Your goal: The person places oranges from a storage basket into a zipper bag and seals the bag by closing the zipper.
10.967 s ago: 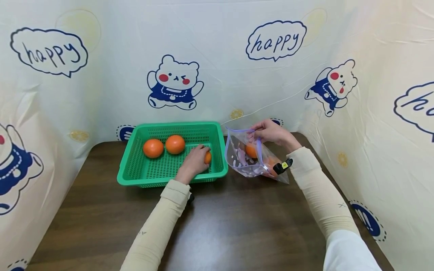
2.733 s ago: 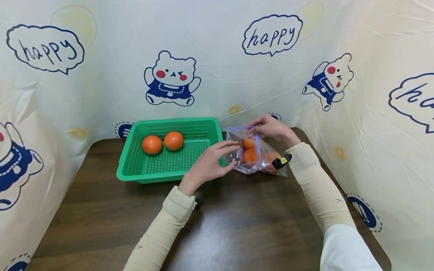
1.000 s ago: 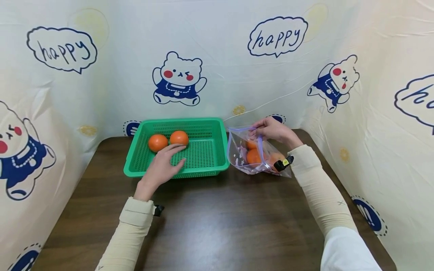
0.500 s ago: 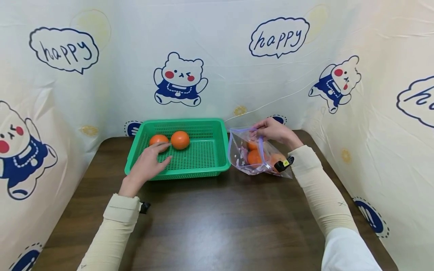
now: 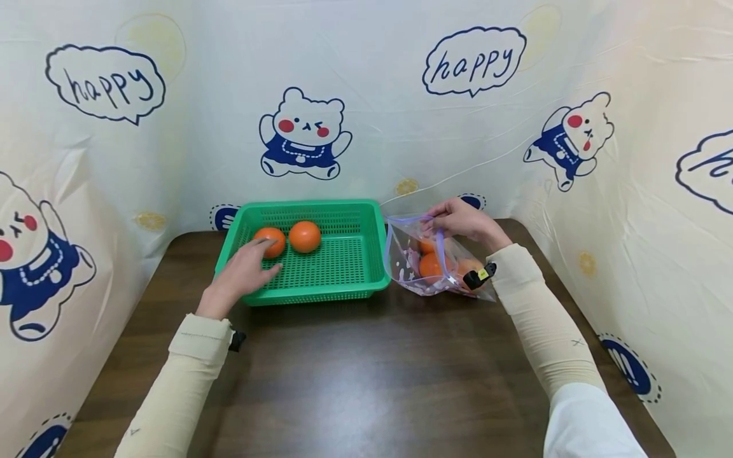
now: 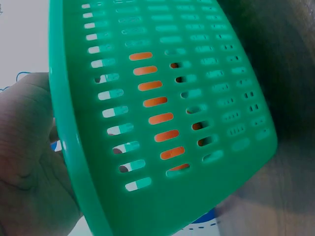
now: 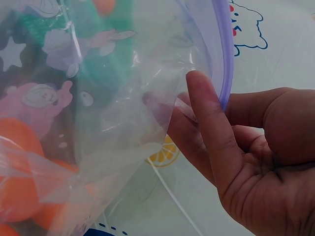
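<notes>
My feed's basically showing a staged little booth: a brown wood-look table boxed in by pale sheeting at the back and down both sides. You can see creases and folds in it, esp. out to the left and right, so I'd say it's hung up; can't tell if it's cloth or plastic. The print is super cute tho: cartoon bears, "happy" speech bubbles, orange slices. Black gadgets at both wrists add to the rigged-up feel. The green basket looks kinda homey, but what building I'm looking into, I honestly can't tell.
</notes>
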The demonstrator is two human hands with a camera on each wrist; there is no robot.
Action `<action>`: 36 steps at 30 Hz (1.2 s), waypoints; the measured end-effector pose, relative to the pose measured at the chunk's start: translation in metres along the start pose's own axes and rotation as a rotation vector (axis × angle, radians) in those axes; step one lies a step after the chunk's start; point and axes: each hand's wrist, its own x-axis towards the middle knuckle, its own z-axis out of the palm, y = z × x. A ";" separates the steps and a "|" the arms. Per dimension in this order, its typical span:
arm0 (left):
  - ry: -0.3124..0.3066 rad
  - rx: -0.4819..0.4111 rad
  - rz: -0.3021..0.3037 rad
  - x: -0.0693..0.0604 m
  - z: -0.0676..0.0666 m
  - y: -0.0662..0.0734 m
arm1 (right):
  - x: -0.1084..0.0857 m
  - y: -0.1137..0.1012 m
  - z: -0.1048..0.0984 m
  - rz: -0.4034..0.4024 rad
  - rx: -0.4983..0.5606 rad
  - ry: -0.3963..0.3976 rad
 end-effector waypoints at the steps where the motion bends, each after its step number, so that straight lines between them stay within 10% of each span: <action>1: -0.010 0.004 -0.004 0.002 0.000 -0.001 | 0.000 0.000 0.000 0.000 -0.003 -0.003; 36: -0.061 0.000 -0.115 0.033 0.020 -0.029 | 0.007 0.006 -0.004 -0.008 0.011 -0.035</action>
